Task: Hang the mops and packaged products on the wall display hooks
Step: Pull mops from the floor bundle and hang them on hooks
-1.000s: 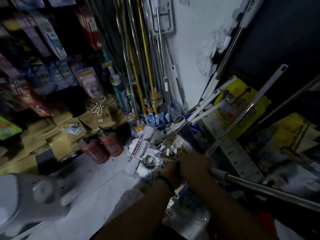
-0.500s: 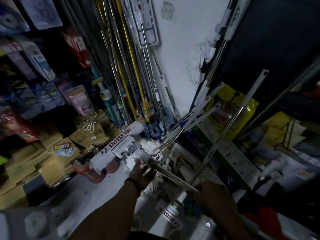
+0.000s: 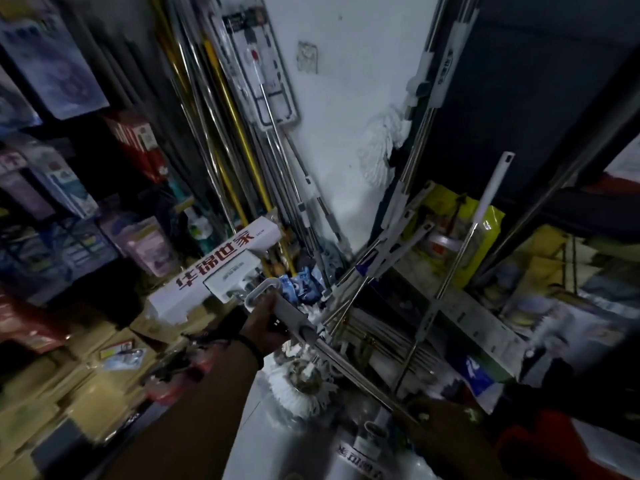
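2 grips | L grip (image 3: 266, 322) holds mop (image 3: 214, 271) nr head | R grip (image 3: 434, 426) dark, blurred, can't tell state

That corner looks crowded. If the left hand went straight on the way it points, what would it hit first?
Likely the blue packs at the foot of the poles leaning in the corner, just beyond the left hand; depth is unclear.

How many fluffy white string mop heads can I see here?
2. One string mop head sits against the white wall, upper right; a second mop head lies low down, just below the left hand. Others may be hidden in the clutter.
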Motion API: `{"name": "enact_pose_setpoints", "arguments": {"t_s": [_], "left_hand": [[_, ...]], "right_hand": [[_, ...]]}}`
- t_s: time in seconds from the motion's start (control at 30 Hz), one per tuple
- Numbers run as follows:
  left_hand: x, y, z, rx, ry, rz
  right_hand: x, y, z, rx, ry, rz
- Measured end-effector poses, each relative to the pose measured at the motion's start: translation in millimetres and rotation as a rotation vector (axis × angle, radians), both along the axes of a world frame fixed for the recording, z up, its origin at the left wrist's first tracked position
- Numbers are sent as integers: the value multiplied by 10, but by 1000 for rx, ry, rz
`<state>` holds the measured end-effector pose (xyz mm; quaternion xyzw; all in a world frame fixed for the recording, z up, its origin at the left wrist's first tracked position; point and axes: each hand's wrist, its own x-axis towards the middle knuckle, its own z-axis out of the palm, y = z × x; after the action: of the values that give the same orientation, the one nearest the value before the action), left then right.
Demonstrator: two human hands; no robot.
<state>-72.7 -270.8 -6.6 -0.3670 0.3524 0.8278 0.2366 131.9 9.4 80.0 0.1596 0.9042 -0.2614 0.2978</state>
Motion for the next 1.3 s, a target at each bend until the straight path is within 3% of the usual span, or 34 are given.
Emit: {"name": "enact_pose_setpoints", "arguments": {"t_s": [0.1, 0.3, 0.43, 0.7, 1.03, 1.3], "left_hand": [[-53, 72, 165, 17, 69, -2], [-36, 334, 618, 70, 247, -25], [84, 535, 874, 97, 400, -107], [-1, 810, 1423, 53, 704, -249], [-160, 1430, 2594, -28, 1136, -439], [-182, 2114, 3507, 51, 1289, -538]], "right_hand": [[-102, -179, -114, -27, 13, -29], [-705, -734, 37, -127, 306, -82], [-1082, -903, 291, -239, 374, -281], [-1303, -686, 760, -519, 536, -403], [-1356, -121, 1792, -519, 814, -450], [-1298, 345, 2643, -534, 1052, -551]]}}
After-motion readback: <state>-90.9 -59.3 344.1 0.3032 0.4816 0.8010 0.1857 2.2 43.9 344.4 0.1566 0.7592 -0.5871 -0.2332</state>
